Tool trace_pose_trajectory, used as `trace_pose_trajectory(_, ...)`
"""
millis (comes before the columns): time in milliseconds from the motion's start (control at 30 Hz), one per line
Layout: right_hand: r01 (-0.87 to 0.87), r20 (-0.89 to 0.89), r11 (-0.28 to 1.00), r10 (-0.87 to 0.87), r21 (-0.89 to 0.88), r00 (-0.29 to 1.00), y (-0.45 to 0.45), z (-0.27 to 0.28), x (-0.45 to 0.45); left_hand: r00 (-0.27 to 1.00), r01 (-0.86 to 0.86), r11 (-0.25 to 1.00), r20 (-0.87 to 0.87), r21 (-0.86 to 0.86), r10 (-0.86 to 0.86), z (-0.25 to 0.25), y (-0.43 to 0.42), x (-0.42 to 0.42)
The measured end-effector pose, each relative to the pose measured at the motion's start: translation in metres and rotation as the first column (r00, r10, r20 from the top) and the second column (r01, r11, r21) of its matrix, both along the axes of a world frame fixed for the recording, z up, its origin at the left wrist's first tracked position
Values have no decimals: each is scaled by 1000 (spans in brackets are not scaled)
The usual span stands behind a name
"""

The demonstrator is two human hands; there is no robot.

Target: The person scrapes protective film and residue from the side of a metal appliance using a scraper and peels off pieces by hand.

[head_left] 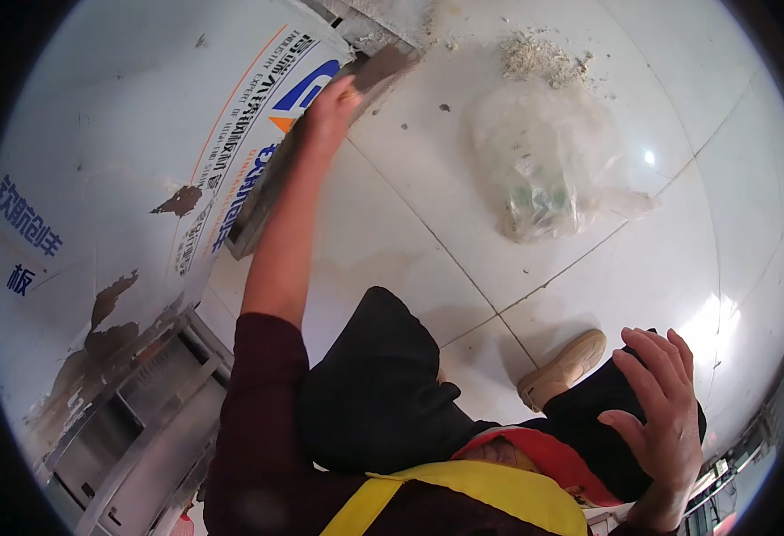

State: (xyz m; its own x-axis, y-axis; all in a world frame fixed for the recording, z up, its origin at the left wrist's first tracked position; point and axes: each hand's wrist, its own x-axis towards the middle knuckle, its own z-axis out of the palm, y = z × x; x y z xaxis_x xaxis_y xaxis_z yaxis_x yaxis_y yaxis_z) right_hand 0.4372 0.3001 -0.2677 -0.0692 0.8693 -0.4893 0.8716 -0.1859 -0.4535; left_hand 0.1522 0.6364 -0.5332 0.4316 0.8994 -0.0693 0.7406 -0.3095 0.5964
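Left hand [327, 116]: your fingers are curled and motion-blurred, at the near end of a dark brown, flat, straight-edged piece [387, 70] beside the white, film-covered panel with blue and orange print [222, 116]. Whether your fingers grip it or only press on it, cannot tell. Your wrist lies roughly in line with the forearm; the arm reaches well forward, nearly straight, bare below a dark maroon sleeve [262, 384].

Right hand [664, 402]: your fingers are spread and slightly bent, thumb apart, holding nothing. It is at your black-trousered right knee; contact with the cloth cannot be determined. Your right elbow is bent, hand drawn close to the body.

Farther out: a crumpled, clear plastic bag with something green inside [535, 170] lies on the pale, glossy floor tiles [419, 214], well apart from both hands. Off-white, crumbly debris [539, 58] is heaped just beyond the bag.
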Motion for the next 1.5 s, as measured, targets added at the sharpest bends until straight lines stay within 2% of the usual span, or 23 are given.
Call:
trace_pose_trajectory(33,-2,1,1000,2,-4,1000,-1,0,1,993,-114,985,10,-131,116,4,-4,-15)
trace_pose_trajectory(100,-5,7,1000,5,-7,1000,-1,-2,3,992,-57,995,109,-78,65,-16,2,-59)
trace_pose_trajectory(200,-11,14,1000,11,-9,1000,2,-5,4,984,-157,971,54,-179,169,-72,27,-127)
trace_pose_trajectory(300,-33,-6,999,32,-20,999,7,-9,2,995,-66,993,-84,-100,57,-94,41,-139)
trace_pose_trajectory(400,-40,-15,998,39,-47,999,11,-10,0,982,-50,959,161,-280,98,-107,56,-111)
trace_pose_trajectory(433,-35,-10,998,34,-53,999,12,-9,-1,1000,-16,980,18,-199,20,-100,58,-93)
trace_pose_trajectory(500,-20,4,998,20,-65,1000,13,-9,-2,954,93,994,-279,-55,-105,-79,64,-56)
trace_pose_trajectory(567,4,24,997,-2,-73,1000,12,-8,-3,996,33,988,87,-153,-20,-97,67,-57)
trace_pose_trajectory(633,-3,18,997,5,-81,1000,10,-6,-2,976,39,986,219,-161,-3,-103,66,-61)
trace_pose_trajectory(733,3,25,997,-1,-82,1000,11,-6,-2,950,39,990,314,-135,5,-133,78,-79)
trace_pose_trajectory(767,8,33,997,-5,-78,999,11,-7,-2,976,-10,988,214,-153,43,-116,70,-74)
trace_pose_trajectory(900,3,18,999,-2,-44,1000,8,-7,1,984,-146,970,70,-193,162,-62,46,-55)
trace_pose_trajectory(933,-3,21,999,4,-43,1000,9,-7,1,969,-164,960,145,-226,199,-57,43,-50)
trace_pose_trajectory(1000,-14,13,999,14,-46,1000,9,-6,1,990,-87,995,108,-38,91,-47,37,-47)
trace_pose_trajectory(1100,-23,-4,999,23,-44,1000,9,-5,2,977,-43,990,200,-131,69,-34,34,-31)
trace_pose_trajectory(1200,-16,-6,999,15,-35,1000,8,-6,5,973,-100,987,194,-125,123,-39,35,-36)
trace_pose_trajectory(1233,-10,-2,999,10,-37,1000,6,-6,6,933,-109,965,309,-237,182,-51,39,-45)
trace_pose_trajectory(1333,2,-2,998,-2,-59,1000,5,-3,9,976,-98,995,198,13,94,-72,50,-64)
trace_pose_trajectory(1367,1,0,998,-1,-62,1000,6,-4,9,982,-127,987,129,-96,139,-68,52,-60)
trace_pose_trajectory(1400,4,5,998,-3,-63,1000,6,-4,10,992,-18,997,127,73,9,-101,72,-75)
trace_pose_trajectory(1500,5,14,998,-4,-62,1000,5,-5,9,987,-44,998,151,-50,51,-93,72,-69)
